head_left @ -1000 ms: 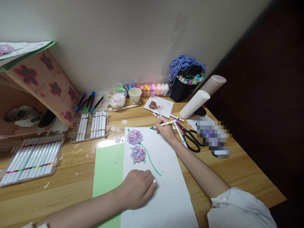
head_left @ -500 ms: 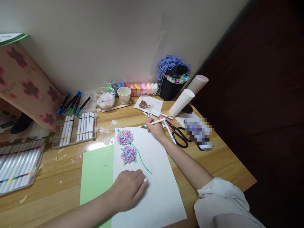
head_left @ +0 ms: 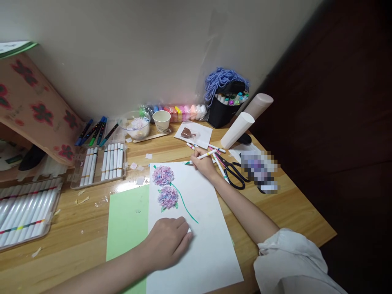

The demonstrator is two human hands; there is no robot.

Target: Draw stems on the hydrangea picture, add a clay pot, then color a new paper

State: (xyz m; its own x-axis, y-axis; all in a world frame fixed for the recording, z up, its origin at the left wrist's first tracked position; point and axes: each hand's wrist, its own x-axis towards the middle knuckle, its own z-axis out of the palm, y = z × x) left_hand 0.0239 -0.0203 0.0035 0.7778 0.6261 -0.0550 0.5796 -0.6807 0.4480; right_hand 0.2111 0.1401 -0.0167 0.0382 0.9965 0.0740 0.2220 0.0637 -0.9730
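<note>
My right hand grips a white marker near the paper's top edge, its green tip pointing left, at or just above the sheet. On the white paper are two pink-purple flower heads of crinkled petals, small green leaves and a long curved green stem line. My left hand rests on the sheet below the flowers, fingers curled, with a small white piece like a marker cap showing between thumb and fingers. Under the paper's left side lies a green sheet.
Scissors and loose markers lie right of my right hand. Behind stand a paper cup, a bowl of petal scraps, a black marker case and two pale cylinders. Marker boxes sit at the left, with paper scraps around.
The whole view has shifted slightly to the right in the picture. Both hands keep nearly the same place on the paper; the marker and the drawn stem look the same.
</note>
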